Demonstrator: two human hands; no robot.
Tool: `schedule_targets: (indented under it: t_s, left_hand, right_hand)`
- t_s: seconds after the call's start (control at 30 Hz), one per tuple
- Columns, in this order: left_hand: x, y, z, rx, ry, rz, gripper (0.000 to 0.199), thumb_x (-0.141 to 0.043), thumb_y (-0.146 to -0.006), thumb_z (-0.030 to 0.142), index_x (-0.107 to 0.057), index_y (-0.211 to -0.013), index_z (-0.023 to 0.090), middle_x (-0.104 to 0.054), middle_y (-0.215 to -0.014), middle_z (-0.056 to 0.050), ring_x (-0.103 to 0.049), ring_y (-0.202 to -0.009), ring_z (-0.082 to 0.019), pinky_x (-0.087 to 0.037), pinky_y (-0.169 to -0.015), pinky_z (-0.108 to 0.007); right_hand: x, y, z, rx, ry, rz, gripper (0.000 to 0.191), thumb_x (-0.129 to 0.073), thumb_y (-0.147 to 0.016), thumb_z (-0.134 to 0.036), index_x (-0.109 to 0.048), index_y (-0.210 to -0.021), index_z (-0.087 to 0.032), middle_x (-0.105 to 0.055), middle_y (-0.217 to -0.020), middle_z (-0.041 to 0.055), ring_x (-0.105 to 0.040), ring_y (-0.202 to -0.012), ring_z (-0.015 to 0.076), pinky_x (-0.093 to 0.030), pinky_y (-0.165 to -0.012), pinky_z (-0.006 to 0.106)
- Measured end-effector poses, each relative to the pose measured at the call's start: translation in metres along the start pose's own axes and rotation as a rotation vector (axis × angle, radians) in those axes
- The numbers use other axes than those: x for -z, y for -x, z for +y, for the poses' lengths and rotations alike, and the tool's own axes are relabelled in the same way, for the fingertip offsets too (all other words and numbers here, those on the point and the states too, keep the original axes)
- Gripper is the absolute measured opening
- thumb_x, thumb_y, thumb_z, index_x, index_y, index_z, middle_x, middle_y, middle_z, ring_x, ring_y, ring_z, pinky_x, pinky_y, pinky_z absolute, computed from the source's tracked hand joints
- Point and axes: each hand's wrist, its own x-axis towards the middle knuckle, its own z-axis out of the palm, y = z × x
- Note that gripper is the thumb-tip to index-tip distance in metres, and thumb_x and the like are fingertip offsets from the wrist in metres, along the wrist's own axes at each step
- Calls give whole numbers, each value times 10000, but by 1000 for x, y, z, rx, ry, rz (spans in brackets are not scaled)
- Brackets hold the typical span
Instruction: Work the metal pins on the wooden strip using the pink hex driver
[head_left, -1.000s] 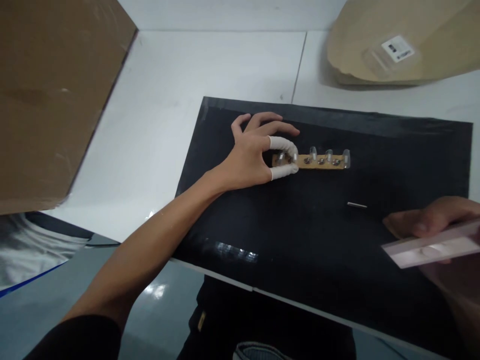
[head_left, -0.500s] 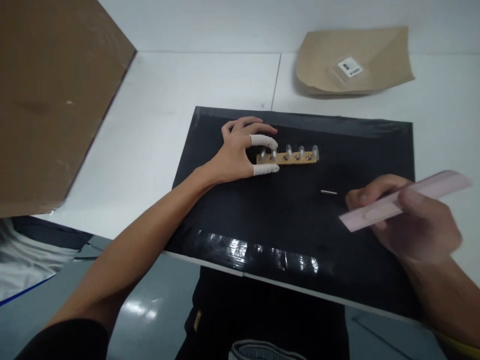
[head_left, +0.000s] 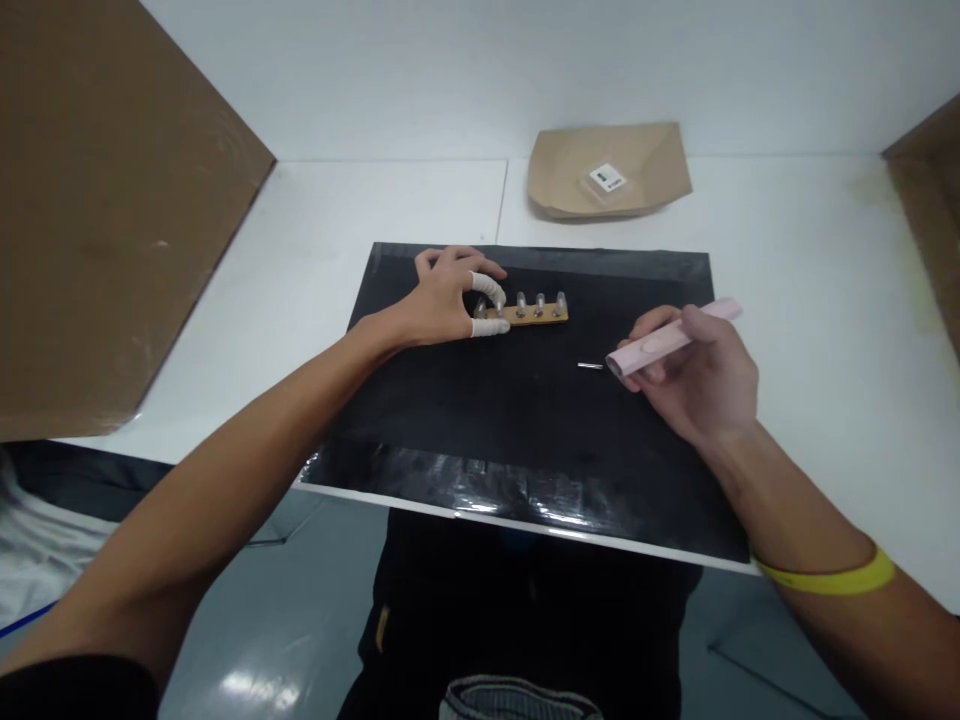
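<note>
Far left, brown cardboard panel standing beside the white table; black mat laid over the table's near part. Left hand next, thumb and forefinger in white finger covers, closed on the left part of a tan strip from its near and far edges; other fingers spread above the mat. Strip lies flat on the mat, a row of clear, nail-shaped tips standing up from it. Judged light and fairly stiff; tips smooth, probably slippery and easily knocked, so best hold is along the strip's long edges, clear of them. Just right, a thin metal pin on the mat; likely light and inclined to roll, to be pinched at mid-length. Behind it, brown paper bearing a small labelled packet. Farther right, pink wand gripped by the right hand, raised and tilted; looks rigid, smooth, light enough for one hand, best held round its middle. Yellow wristband on that arm
</note>
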Motion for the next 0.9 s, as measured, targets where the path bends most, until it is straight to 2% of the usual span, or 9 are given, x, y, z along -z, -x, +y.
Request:
schedule_targets:
  t_s: [0.17,0.3,0.47,0.57,0.73,0.8,0.9]
  left_hand:
    - [0,-2,7,28,-55,24,170,-772,-832,365,-749,-861,199,-718,-1310,-92,-450,-1423,-372,-113,-1182,-638]
    - [-4,-3,7,22,-68,46,168,-750,-841,374,-759,-879,210,-732,-1284,-76,-467,-1401,-356,-88,-1195,-648]
    - [-12,-5,2,-24,-75,167,113,-812,-753,334,-735,-724,255,-771,-1183,-55,-483,-1381,-386,-69,-1192,-703]
    - [-12,1,8,-60,-90,235,90,-804,-763,306,-736,-707,290,-766,-1192,-35,-493,-1394,-383,-60,-1215,-700]
    - [-11,38,39,-28,-92,391,32,-786,-836,324,-764,-817,335,-765,-1247,-5,-531,-1386,-378,-118,-1208,-699]
    - [-19,59,57,10,-110,460,47,-797,-849,335,-754,-828,336,-776,-1245,1,-560,-1361,-373,-175,-1178,-686]
    - [-39,88,78,69,-93,495,61,-798,-873,341,-743,-855,321,-788,-1219,1,-604,-1309,-353,-241,-1138,-656]
  right_hand:
    - [3,-5,0,-14,-87,28,325,-759,-824,-508,-769,-761,-190,-456,-465,-28,-437,-454,107,-421,-468,255]
    - [5,-8,1,7,-94,7,339,-746,-826,-517,-750,-757,-185,-449,-469,-38,-426,-446,97,-429,-464,246]
    - [8,-9,1,9,-90,-12,340,-704,-862,-537,-726,-795,-205,-456,-496,-43,-441,-462,101,-398,-464,246]
    - [9,-9,-2,-1,-74,-23,363,-681,-873,-576,-703,-801,-221,-436,-508,-48,-418,-475,104,-383,-481,260]
    - [8,-8,-9,-59,-126,15,325,-739,-780,-561,-672,-779,-244,-354,-509,-61,-343,-499,109,-303,-482,262]
    - [8,-8,-10,-78,-131,17,323,-745,-775,-559,-667,-780,-245,-337,-511,-65,-324,-501,109,-273,-479,259]
    - [9,-7,-11,-95,-148,-24,321,-748,-803,-554,-673,-808,-241,-367,-517,-67,-345,-492,100,-261,-470,255]
